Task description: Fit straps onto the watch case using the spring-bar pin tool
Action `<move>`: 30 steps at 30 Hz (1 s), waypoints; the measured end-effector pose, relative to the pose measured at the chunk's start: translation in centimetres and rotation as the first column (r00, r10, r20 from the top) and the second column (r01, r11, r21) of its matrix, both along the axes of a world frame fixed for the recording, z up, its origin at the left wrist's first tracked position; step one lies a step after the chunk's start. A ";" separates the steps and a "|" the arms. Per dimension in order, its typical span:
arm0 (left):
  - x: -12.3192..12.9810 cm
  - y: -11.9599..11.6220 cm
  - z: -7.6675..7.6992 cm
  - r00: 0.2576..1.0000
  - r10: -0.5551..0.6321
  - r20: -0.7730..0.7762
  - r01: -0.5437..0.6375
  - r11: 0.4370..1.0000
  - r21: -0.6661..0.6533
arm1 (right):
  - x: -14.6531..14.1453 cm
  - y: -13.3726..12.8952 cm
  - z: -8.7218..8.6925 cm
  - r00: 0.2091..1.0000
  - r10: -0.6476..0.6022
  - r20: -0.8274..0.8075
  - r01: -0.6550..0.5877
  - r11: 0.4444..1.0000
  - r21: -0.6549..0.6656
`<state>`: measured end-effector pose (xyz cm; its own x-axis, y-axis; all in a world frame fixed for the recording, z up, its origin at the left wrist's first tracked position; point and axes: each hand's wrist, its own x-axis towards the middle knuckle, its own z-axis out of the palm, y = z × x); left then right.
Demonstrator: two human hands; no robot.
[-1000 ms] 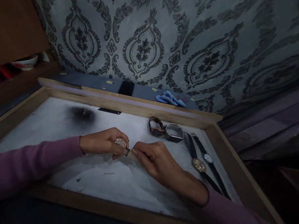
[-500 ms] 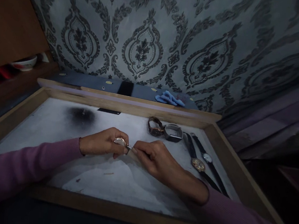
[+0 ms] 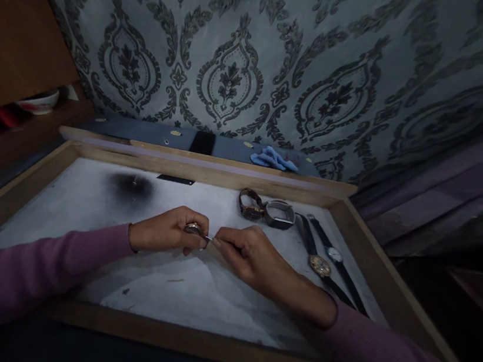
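Observation:
Near the middle of the wooden tray (image 3: 186,334), my left hand (image 3: 172,231) is closed around a small round watch (image 3: 193,228), whose metal rim shows between thumb and fingers. My right hand (image 3: 249,256) pinches a thin metal piece (image 3: 209,238) that reaches to the watch's right edge. It is too small to tell whether this is a tool or a part of the watch. The two hands are close together, a small gap between their fingertips, above the tray's white floor.
A brown watch (image 3: 251,204) and a grey watch (image 3: 280,214) stand at the tray's back. Two dark-strapped watches (image 3: 320,266) (image 3: 335,255) lie at the right. Behind the rim are a blue cloth (image 3: 274,158) and a black object (image 3: 202,142); a black strip (image 3: 176,179) lies inside.
The watch in my left hand has tilted a little, and its pale face now looks darker and narrower. Both hands keep their grip and have hardly moved.

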<state>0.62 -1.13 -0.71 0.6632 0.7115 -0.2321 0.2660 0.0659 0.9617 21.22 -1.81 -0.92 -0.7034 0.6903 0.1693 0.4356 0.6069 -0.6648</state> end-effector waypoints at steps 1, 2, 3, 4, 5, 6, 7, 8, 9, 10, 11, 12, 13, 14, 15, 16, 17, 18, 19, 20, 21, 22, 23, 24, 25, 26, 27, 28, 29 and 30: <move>0.0 0.0 0.0 1.000 0.003 -0.002 -0.003 1.000 -0.002 | 0.0 0.0 0.0 1.000 0.000 0.001 0.000 1.000 0.000; 0.0 0.0 0.1 1.000 0.006 -0.003 -0.006 1.000 -0.006 | 0.0 0.0 0.0 1.000 -0.001 0.002 0.001 1.000 -0.001; 0.0 0.0 0.1 1.000 0.008 -0.001 -0.008 1.000 -0.011 | 0.1 -0.1 0.0 1.000 -0.002 0.005 0.002 1.000 -0.004; 0.1 0.0 0.1 1.000 0.007 0.001 -0.007 1.000 -0.016 | 0.1 -0.1 0.0 1.000 -0.003 0.008 0.003 1.000 -0.008; 0.1 0.0 0.1 1.000 0.006 0.003 -0.006 1.000 -0.019 | 0.1 -0.1 0.0 1.000 -0.004 0.012 0.004 1.000 -0.011; 0.1 0.0 0.1 1.000 0.005 0.004 -0.005 1.000 -0.022 | 0.1 -0.1 0.0 1.000 -0.006 0.014 0.006 1.000 -0.013; 0.1 0.0 0.1 1.000 0.006 0.004 -0.005 1.000 -0.023 | 0.1 -0.1 0.0 1.000 -0.008 0.016 0.008 1.000 -0.013; 0.1 0.0 0.0 1.000 0.007 0.002 -0.007 1.000 -0.025 | 0.1 -0.1 -0.1 1.000 -0.011 0.020 0.011 1.000 -0.013; 0.1 0.0 0.0 1.000 0.011 0.002 -0.011 1.000 -0.029 | 0.0 0.0 -0.1 1.000 -0.012 0.024 0.013 1.000 -0.013; 0.1 0.0 0.0 1.000 0.015 0.001 -0.015 0.999 -0.033 | 0.0 0.0 -0.1 1.000 -0.013 0.025 0.013 1.000 -0.013; 0.1 0.0 0.0 1.000 0.018 0.002 -0.018 0.999 -0.035 | 0.0 0.0 -0.2 1.000 -0.013 0.027 0.013 1.000 -0.014; 0.0 0.1 0.0 1.000 0.017 0.004 -0.017 0.999 -0.038 | 0.0 0.0 -0.2 1.000 -0.012 0.027 0.013 1.000 -0.016; 0.0 0.1 0.0 1.000 0.018 0.009 -0.017 0.999 -0.040 | 0.0 0.0 -0.2 1.000 -0.010 0.024 0.010 1.000 -0.020; 0.0 0.1 0.0 1.000 0.016 0.014 -0.016 0.999 -0.041 | 0.0 0.0 -0.1 1.000 -0.007 0.018 0.007 1.000 -0.020; 0.0 0.1 0.0 1.000 0.012 0.019 -0.011 0.999 -0.040 | 0.0 0.0 -0.1 1.000 -0.004 0.011 0.004 1.000 -0.019; -0.1 0.1 0.0 1.000 0.008 0.022 -0.007 0.999 -0.039 | 0.0 0.0 0.0 1.000 0.000 0.003 0.000 1.000 -0.016; -0.1 0.1 0.1 1.000 0.003 0.022 -0.002 0.999 -0.041 | -0.1 -0.1 0.0 1.000 0.002 -0.004 -0.002 1.000 -0.012; -0.1 0.1 0.1 1.000 -0.002 0.019 0.003 0.999 -0.041 | -0.1 -0.1 0.0 1.000 0.005 -0.012 -0.005 1.000 -0.008; -0.1 0.1 0.2 1.000 -0.008 0.015 0.009 0.999 -0.040 | -0.1 -0.1 0.1 1.000 0.005 -0.016 -0.005 1.000 -0.005; -0.1 0.1 0.3 1.000 -0.012 0.010 0.012 0.999 -0.041 | -0.1 -0.1 0.0 1.000 0.005 -0.019 -0.005 1.000 -0.002; 0.0 0.1 0.3 1.000 -0.013 0.008 0.013 0.999 -0.043 | 0.0 -0.1 0.0 1.000 0.003 -0.020 -0.003 1.000 0.000; -0.1 0.1 0.3 1.000 -0.013 0.007 0.013 0.999 -0.045 | 0.0 -0.1 0.0 1.000 0.001 -0.018 -0.001 1.000 0.002; -0.1 0.1 0.3 1.000 -0.012 0.007 0.013 0.999 -0.045 | 0.0 -0.1 0.0 1.000 -0.001 -0.014 0.001 1.000 0.004; -0.1 0.1 0.3 1.000 -0.012 0.009 0.012 0.999 -0.046 | 0.0 -0.1 -0.1 1.000 -0.003 -0.010 0.003 1.000 0.003; -0.1 0.1 0.3 1.000 -0.012 0.011 0.013 0.999 -0.048 | 0.0 -0.1 -0.1 1.000 -0.007 -0.006 0.007 1.000 0.002; -0.1 0.2 0.3 1.000 -0.012 0.012 0.013 0.999 -0.047 | 0.0 -0.1 -0.1 1.000 -0.009 0.000 0.009 1.000 -0.002; -0.1 0.2 0.3 1.000 -0.012 0.014 0.013 0.999 -0.046 | 0.0 -0.1 -0.1 1.000 -0.011 0.006 0.011 1.000 -0.006; -0.1 0.2 0.2 1.000 -0.012 0.015 0.013 0.999 -0.046 | 0.0 -0.1 -0.1 1.000 -0.012 0.010 0.012 1.000 -0.008; -0.1 0.3 0.2 1.000 -0.013 0.016 0.014 0.999 -0.049 | -0.1 -0.1 0.0 1.000 -0.016 0.013 0.016 1.000 -0.009; -0.2 0.3 0.2 1.000 -0.013 0.015 0.013 0.998 -0.053 | -0.1 -0.2 0.0 1.000 -0.019 0.016 0.019 1.000 -0.011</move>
